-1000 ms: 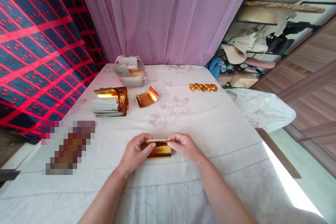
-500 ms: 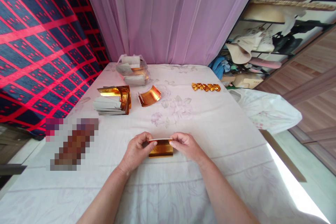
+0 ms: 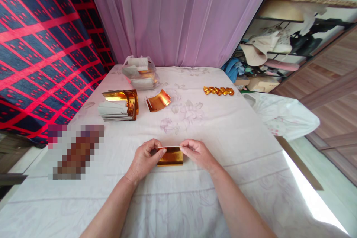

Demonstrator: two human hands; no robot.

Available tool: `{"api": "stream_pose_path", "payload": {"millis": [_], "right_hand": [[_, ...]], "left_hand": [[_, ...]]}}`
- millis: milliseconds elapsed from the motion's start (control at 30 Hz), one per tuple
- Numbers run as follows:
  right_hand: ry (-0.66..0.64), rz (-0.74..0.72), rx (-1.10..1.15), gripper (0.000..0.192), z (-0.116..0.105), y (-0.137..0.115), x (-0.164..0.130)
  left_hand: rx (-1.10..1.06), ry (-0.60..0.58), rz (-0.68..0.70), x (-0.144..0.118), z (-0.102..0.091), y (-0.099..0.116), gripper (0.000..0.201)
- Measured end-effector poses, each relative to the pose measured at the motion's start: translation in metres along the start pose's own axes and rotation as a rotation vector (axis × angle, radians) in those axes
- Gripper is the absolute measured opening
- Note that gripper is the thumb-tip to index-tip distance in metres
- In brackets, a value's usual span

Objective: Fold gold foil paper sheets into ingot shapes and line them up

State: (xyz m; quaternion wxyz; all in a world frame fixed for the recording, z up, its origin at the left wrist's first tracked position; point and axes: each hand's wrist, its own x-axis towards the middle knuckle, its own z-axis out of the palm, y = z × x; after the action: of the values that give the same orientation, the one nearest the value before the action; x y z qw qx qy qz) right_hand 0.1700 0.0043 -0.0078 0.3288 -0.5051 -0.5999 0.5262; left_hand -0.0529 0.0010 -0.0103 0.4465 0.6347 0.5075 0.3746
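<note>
Two hands pinch a folded gold foil sheet over a cloth-covered counter.

The left hand (image 3: 145, 158) and right hand (image 3: 196, 153) each grip one end of the gold foil sheet (image 3: 170, 156) between thumb and fingers — it sits low over the near middle of the counter (image 3: 237, 134). Farther back lie a stack of foil sheets (image 3: 118, 105), a curled foil sheet (image 3: 158, 100), a clear bag (image 3: 140, 72) and — to the right — a row of folded gold pieces (image 3: 218, 90).

Bare tabletop (image 3: 223, 126) lies open ahead and to the right of both hands. To the far left, a foil stack (image 3: 118, 105), a curled foil sheet (image 3: 158, 101) and a plastic bag (image 3: 139, 72) crowd the way; folded gold pieces (image 3: 218, 90) sit far right.
</note>
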Motion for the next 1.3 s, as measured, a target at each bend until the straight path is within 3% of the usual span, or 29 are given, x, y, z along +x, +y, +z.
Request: {"api": "stream_pose_path", "payload": {"millis": [967, 1300], "right_hand": [[0.005, -0.010, 0.044, 0.027, 0.0006, -0.0004, 0.0000], [0.025, -0.022, 0.051, 0.027, 0.0004, -0.0018, -0.0005]], "left_hand": [[-0.026, -0.011, 0.034, 0.0002, 0.0005, -0.0002, 0.026], [0.053, -0.004, 0.079, -0.0002, -0.0039, 0.0048, 0.025]]}}
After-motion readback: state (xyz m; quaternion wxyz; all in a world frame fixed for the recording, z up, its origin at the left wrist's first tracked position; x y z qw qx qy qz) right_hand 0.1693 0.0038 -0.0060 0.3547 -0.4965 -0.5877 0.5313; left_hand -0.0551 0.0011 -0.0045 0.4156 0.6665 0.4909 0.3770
